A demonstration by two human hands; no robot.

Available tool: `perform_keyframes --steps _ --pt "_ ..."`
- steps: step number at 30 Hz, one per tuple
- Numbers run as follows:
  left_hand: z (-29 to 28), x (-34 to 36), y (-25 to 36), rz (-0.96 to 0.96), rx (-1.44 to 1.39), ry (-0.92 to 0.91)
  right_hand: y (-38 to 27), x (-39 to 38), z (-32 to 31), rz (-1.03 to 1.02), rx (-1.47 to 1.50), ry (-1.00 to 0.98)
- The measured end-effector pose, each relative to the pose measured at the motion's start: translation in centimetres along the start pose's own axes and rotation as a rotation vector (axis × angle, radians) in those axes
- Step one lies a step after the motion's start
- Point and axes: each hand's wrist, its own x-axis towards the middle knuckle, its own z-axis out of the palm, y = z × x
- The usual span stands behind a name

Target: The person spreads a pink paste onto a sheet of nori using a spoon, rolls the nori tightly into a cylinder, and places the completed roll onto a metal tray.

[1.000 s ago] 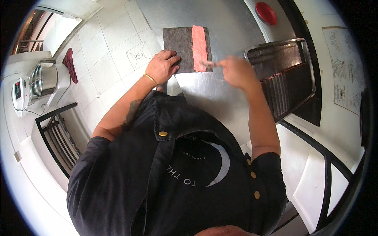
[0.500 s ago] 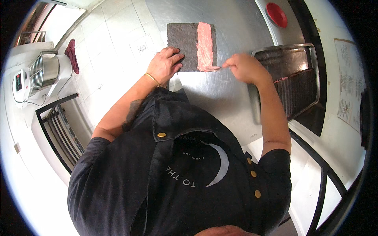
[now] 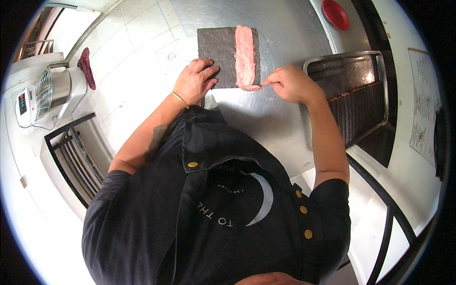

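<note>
A dark nori sheet (image 3: 223,47) lies flat on the steel table, with a thick band of pink paste (image 3: 244,54) running lengthwise near its right side. The fingers of my left hand (image 3: 194,78) rest on the sheet's near left edge, stretched out and holding nothing. My right hand (image 3: 292,83) pinches the thin handle of a small spoon-like utensil (image 3: 254,88). Its paste-coated end touches the near end of the pink band. That coating hides the end's exact shape.
To my right, a metal tray (image 3: 385,97) holds a row of dark rolls (image 3: 356,109) with pink ends. A red plate (image 3: 335,15) sits beyond it. The steel table (image 3: 289,28) ends near my left hand. A mixer (image 3: 50,92) stands on the far left, with a dark red cloth (image 3: 86,69) nearby.
The utensil's tip has shifted slightly left and nearer to me at the paste's near end, and my right hand has followed it. My left hand still rests on the sheet.
</note>
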Motion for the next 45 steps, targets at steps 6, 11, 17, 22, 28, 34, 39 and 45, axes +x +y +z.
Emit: perform_keyframes --steps 6,11,17,22,28,34,39,45 --pt "-0.3 0.4 0.4 -0.007 0.026 -0.016 3.9 4.3 -2.6 0.061 0.028 0.227" --pt "-0.2 0.3 -0.3 -0.011 0.044 -0.048 4.3 7.5 -3.1 0.07 0.019 0.318" --pt "-0.2 0.1 -0.1 -0.03 0.022 -0.024 1.5 1.6 0.5 -0.058 -0.033 0.028" --pt "-0.2 0.2 -0.1 -0.014 -0.029 -0.001 -0.9 0.0 0.5 -0.113 -0.03 0.179" --pt "-0.1 0.2 -0.4 -0.031 -0.035 -0.021 1.9 4.5 -0.1 -0.047 -0.307 0.349" --pt "-0.3 0.3 -0.3 -0.059 -0.037 -0.042 3.6 7.5 -3.8 -0.074 -0.345 0.565" --pt "-0.4 0.5 -0.5 -0.028 -0.065 -0.035 2.5 6.6 -3.2 -0.152 -0.311 0.275" --pt "-0.5 0.7 -0.5 -0.021 -0.052 -0.028 3.9 8.1 -4.8 -0.043 -0.355 0.494"
